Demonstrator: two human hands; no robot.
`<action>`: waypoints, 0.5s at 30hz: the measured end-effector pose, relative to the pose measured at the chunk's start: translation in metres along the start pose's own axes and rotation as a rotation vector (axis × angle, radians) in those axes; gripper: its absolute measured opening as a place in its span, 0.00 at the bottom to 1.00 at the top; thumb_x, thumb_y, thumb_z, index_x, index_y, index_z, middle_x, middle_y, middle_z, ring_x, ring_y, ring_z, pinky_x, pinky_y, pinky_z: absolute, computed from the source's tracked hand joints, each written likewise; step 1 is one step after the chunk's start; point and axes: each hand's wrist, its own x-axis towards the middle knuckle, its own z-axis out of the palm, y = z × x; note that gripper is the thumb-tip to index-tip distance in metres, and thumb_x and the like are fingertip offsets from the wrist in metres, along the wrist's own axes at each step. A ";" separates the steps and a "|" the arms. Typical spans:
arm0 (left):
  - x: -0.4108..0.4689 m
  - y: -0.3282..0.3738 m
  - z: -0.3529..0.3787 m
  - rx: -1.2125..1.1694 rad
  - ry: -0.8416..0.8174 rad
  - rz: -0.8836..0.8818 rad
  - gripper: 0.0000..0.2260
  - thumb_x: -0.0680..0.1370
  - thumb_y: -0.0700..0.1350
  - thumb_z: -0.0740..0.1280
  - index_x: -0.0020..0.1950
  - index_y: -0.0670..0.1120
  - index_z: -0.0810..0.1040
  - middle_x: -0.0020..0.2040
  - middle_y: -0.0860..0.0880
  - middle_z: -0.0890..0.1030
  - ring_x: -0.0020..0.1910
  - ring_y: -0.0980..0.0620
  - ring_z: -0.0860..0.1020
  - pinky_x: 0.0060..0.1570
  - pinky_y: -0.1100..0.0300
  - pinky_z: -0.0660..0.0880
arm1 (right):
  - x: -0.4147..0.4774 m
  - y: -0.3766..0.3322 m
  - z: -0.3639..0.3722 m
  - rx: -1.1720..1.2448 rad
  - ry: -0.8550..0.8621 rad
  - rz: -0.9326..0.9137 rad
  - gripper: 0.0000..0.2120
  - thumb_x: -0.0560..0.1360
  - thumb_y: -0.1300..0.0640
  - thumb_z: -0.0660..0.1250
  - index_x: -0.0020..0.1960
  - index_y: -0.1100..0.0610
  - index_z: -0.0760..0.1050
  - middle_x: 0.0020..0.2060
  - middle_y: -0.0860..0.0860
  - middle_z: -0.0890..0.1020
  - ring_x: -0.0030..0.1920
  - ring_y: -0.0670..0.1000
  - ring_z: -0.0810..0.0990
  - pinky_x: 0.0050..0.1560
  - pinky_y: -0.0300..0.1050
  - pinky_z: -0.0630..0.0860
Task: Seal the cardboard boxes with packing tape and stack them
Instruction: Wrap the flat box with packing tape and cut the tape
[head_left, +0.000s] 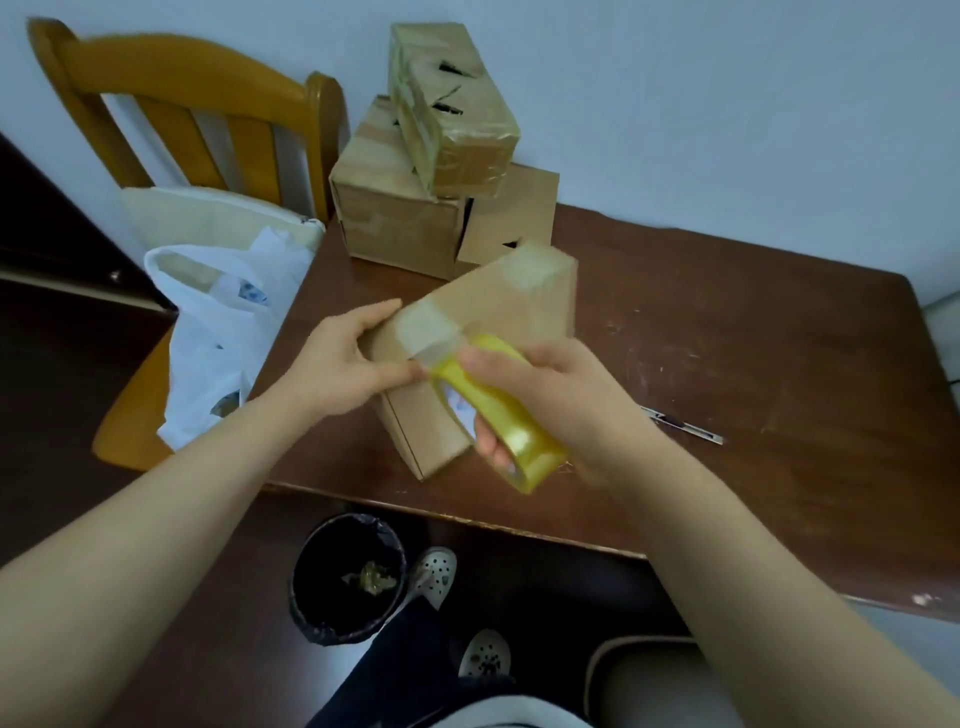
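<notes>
Cardboard box (498, 322) is held tilted above the brown table (727, 338), near its front edge, its long axis running from near left up toward far right. Clear tape covers both of its ends. Print inside the yellow tape roll (511, 426) is too blurred to read. The left hand (343, 364) grips the box's near end, thumb and fingers clasping it. The right hand (550, 395) curls round the roll, fingers through its core. Three taped boxes (415, 208) are stacked behind.
</notes>
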 end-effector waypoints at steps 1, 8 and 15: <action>-0.001 0.002 0.002 -0.112 -0.046 -0.034 0.32 0.63 0.45 0.81 0.65 0.49 0.76 0.59 0.56 0.78 0.57 0.60 0.76 0.55 0.66 0.72 | -0.008 0.008 -0.002 0.049 -0.006 0.015 0.12 0.75 0.52 0.68 0.39 0.60 0.76 0.26 0.57 0.79 0.22 0.52 0.75 0.26 0.39 0.73; -0.006 -0.027 0.033 -0.375 -0.174 -0.268 0.37 0.55 0.50 0.80 0.63 0.45 0.78 0.55 0.50 0.82 0.56 0.54 0.79 0.56 0.61 0.73 | -0.003 0.057 -0.004 0.163 -0.030 0.198 0.09 0.77 0.59 0.64 0.53 0.64 0.76 0.36 0.61 0.84 0.33 0.56 0.81 0.36 0.45 0.77; 0.015 -0.049 0.039 -0.252 -0.014 -0.277 0.20 0.71 0.41 0.74 0.63 0.45 0.79 0.60 0.46 0.80 0.55 0.59 0.78 0.55 0.69 0.72 | 0.059 0.073 0.003 0.117 0.135 0.133 0.14 0.78 0.54 0.66 0.51 0.66 0.77 0.31 0.58 0.82 0.28 0.52 0.79 0.35 0.43 0.78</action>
